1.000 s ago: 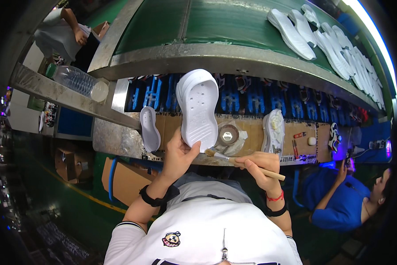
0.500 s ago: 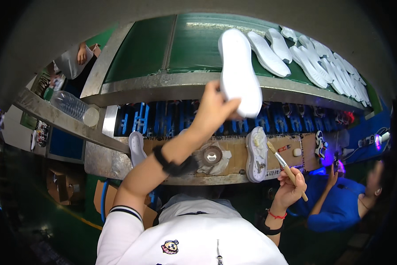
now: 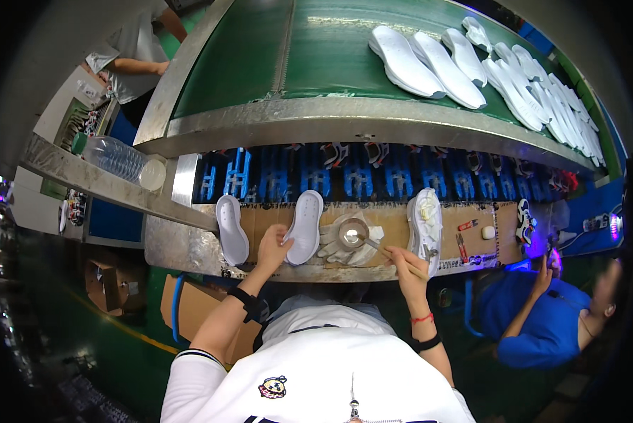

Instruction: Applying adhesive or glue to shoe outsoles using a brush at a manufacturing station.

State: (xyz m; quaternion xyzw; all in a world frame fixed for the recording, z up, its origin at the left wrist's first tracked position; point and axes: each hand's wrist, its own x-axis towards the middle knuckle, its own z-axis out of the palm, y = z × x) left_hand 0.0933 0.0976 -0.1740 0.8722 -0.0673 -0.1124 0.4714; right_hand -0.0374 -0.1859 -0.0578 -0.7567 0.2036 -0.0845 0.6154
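Head view: a paintbrush (image 3: 375,245) is held by the right hand (image 3: 408,266), tip at the round pot (image 3: 343,224). Just right of the nearer left hand (image 3: 271,249), a white shoe sole (image 3: 306,222) is laid on the desk (image 3: 179,243), its long axis pointed away from the body; whether the left grip is closed cannot be told.

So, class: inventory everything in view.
Flat shoe soles: many, white, green belt
Rimmed shoe soles: two, white, bench left
Stuffed shoe sole: one, white, bench right
Round bowl: one, brownish, bench middle
Wooden-handled brush: one, tan, at bowl
Slim tubes: two, red, bench right
Clear plastic bottle: one, green cap, metal rail
Narrow racks: row, blue, under belt
Cardboard boxes: two, brown, lower left
Co-workers: two, grey/blue tops, either side
Left hand: one, bare, at rimmed sole
Right hand: one, bare, holding brush
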